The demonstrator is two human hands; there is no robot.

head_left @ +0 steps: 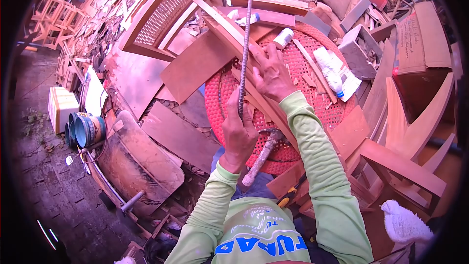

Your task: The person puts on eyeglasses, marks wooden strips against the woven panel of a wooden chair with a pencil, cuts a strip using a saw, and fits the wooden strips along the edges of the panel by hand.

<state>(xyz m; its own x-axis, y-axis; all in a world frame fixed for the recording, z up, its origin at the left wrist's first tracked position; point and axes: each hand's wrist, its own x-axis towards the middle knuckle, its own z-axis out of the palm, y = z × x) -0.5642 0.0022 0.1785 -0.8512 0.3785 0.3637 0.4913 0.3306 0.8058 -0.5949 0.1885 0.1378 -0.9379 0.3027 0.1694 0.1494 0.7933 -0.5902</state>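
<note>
My left hand is closed around the lower end of a ribbed steel bar, which points up and away from me. My right hand grips a long wooden rail, thumb and fingers pressed along it. The rail slants across a round red woven seat and crosses behind the bar. Close by my left hand, a hammer with a worn, pale handle lies on the seat's near edge. A white bottle lies just beyond my right fingers.
A chair back with woven cane stands at upper left. Another white bottle and a thin wood strip lie on the seat. Paint cans are at left, a cardboard box and curved wooden chair parts at right. Wood scraps surround everything.
</note>
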